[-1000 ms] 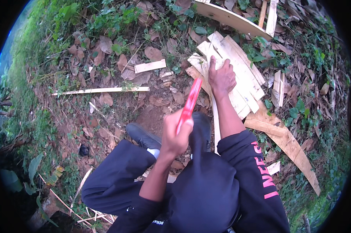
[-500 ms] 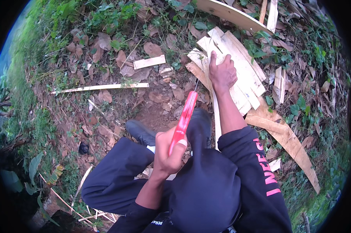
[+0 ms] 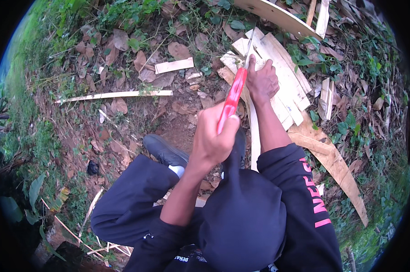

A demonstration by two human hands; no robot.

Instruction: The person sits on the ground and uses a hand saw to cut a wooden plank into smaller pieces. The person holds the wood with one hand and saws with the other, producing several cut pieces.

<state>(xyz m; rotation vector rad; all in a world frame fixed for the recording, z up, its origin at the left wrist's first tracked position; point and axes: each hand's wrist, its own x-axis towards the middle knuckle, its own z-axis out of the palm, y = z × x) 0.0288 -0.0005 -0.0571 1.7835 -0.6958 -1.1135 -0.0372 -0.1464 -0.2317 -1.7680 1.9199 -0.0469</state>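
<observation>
A handsaw [image 3: 234,94] with a red handle and a narrow blade is gripped in my left hand [image 3: 212,138]. Its blade points away from me and lies along the left side of a stack of pale boards [image 3: 284,86]. My right hand [image 3: 263,82] bears down on those boards, fingers bent over the wood and thumb stretched forward, close beside the blade. From the stack a long thin wooden strip [image 3: 254,136] runs back toward my legs. Whether the saw's teeth sit in a cut cannot be made out.
A curved board [image 3: 277,17] lies beyond the stack, and a long tapered board [image 3: 343,174] to its right. On the leafy ground at left are a short offcut [image 3: 174,65] and a thin strip [image 3: 114,95]. My shoe [image 3: 165,151] is near the middle.
My left hand has pushed the saw forward and to the right, so its blade now reaches farther along the boards. My right hand has stayed on the stack.
</observation>
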